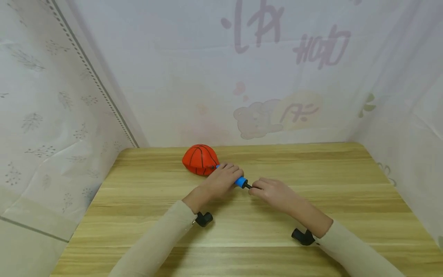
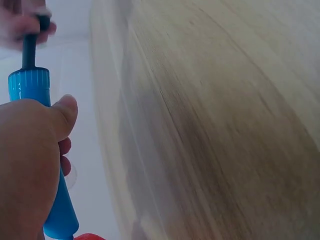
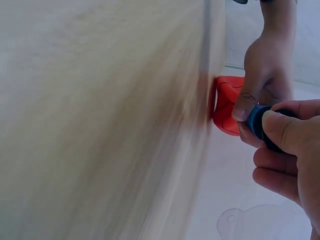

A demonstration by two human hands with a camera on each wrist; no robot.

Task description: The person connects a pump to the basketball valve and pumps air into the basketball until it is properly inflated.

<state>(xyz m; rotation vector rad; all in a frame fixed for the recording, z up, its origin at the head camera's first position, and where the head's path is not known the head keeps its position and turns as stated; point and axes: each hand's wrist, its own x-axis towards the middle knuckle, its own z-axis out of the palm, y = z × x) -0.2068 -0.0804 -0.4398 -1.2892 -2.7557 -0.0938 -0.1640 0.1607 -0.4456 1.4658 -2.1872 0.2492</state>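
A partly inflated orange-red ball with black basketball lines point(image 1: 200, 158) lies near the table's back edge, its top rounded and its lower part creased inward. Pointing at it is a blue hand pump point(image 2: 30, 86) with a black rod. My left hand point(image 1: 223, 179) grips the pump's barrel, fingers wrapped round it. With thumb and fingers my right hand point(image 1: 273, 194) holds the black pump handle point(image 2: 44, 22) at the near end. A short length of rod shows between barrel and handle. The pump's tip meets the ball's side, though the left hand hides part of it.
The wood-grain table point(image 1: 249, 238) spreads under both forearms. Pale printed cloth point(image 1: 194, 77) hangs behind it and at both sides. A black wrist device point(image 1: 203, 219) sits on the left wrist and another black device point(image 1: 303, 236) on the right.
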